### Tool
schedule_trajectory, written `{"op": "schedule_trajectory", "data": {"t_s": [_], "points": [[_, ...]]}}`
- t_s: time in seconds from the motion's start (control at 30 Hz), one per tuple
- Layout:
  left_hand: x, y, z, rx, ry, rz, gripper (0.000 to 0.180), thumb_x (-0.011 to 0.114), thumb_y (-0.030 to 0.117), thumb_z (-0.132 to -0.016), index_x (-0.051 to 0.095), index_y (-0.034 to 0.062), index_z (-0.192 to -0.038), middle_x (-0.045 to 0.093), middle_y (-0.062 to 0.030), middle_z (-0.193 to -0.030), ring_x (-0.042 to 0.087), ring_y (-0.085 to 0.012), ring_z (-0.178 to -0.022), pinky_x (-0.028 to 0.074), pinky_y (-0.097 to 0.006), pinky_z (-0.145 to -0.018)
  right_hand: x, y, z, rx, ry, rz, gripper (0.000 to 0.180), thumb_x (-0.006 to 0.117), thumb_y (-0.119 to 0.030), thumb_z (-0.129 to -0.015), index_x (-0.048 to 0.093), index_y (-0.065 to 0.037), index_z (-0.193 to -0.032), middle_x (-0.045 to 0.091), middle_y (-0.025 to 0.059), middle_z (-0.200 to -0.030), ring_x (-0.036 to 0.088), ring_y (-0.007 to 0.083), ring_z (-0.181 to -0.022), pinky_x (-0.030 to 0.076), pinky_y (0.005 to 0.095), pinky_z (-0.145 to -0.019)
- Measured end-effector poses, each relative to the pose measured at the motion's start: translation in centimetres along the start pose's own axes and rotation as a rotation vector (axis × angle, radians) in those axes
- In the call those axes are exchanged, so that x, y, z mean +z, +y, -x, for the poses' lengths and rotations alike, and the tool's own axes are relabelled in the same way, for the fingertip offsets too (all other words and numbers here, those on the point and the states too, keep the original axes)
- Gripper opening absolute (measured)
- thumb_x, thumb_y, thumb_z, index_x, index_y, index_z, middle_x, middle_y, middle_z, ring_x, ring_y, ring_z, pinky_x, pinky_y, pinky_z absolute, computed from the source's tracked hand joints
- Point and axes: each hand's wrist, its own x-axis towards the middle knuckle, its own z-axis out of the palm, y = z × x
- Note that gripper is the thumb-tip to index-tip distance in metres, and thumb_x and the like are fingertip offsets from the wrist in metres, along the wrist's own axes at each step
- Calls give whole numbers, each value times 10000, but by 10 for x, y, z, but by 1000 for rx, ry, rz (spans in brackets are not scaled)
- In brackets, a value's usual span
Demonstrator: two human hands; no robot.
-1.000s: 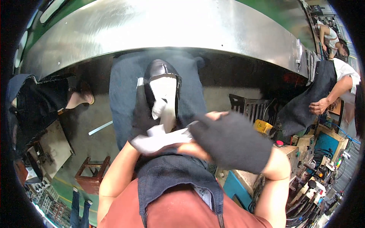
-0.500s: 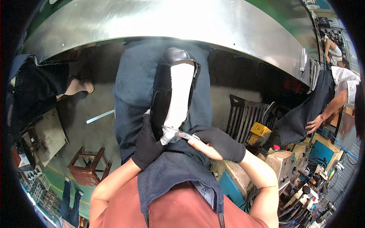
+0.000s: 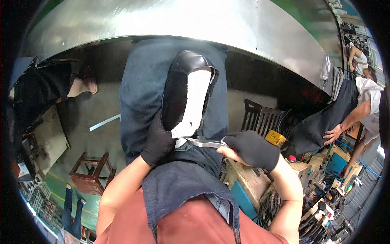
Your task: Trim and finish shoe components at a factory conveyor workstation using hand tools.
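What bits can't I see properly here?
All in the head view:
Left hand: most fingers are hidden behind the shoe.
Tool: its handles are mostly hidden in the right hand.
Person at left: the upper body is cut off by the picture's left edge.
Rack, lower left: what it holds is too small to tell.

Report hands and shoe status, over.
Left hand holding black shoe at near end. Right hand gripping metal hand tool beside white material, contact unclear. Shoe over lap. Nothing visible blocking tool.
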Motion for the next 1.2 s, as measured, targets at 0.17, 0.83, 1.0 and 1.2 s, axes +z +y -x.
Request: {"op": "schedule_trajectory", "data": {"t_s": [0.17,0.83,1.0,1.2], "points": [[-2,24,2,-54,-102,225,575,810,191,-781,556,4,-1262,656,-114,-1183,629,-215,-1081,487,-351,-965,-10,-63,-9,-330,385,-85,363,601,-390,-935,630,-31,-892,631,201,-797,640,399,-738,511,474,-639],[-9,-35,23,-53,18,-251,921,783,373,-778,310,-43,-1449,565,-244,-1268,561,-391,-1161,418,-431,-1041,38,-94,-19,-643,504,-11,367,709,-395,-844,613,-44,-799,623,93,-859,638,248,-718,532,359,-618],[-33,-72,45,49,-237,-101,483,571,287,-967,516,-5,-1347,618,-172,-1227,585,-257,-1146,429,-378,-1039,60,-16,-38,-131,340,68,362,625,-399,-916,651,-43,-857,612,168,-781,654,337,-738,516,429,-620],[-11,-49,28,173,29,-405,698,776,286,-820,428,-31,-1335,601,-239,-1216,614,-336,-1100,473,-397,-966,78,-9,9,-47,427,60,348,655,-400,-898,656,-60,-823,605,145,-710,629,346,-639,491,435,-553]]}}
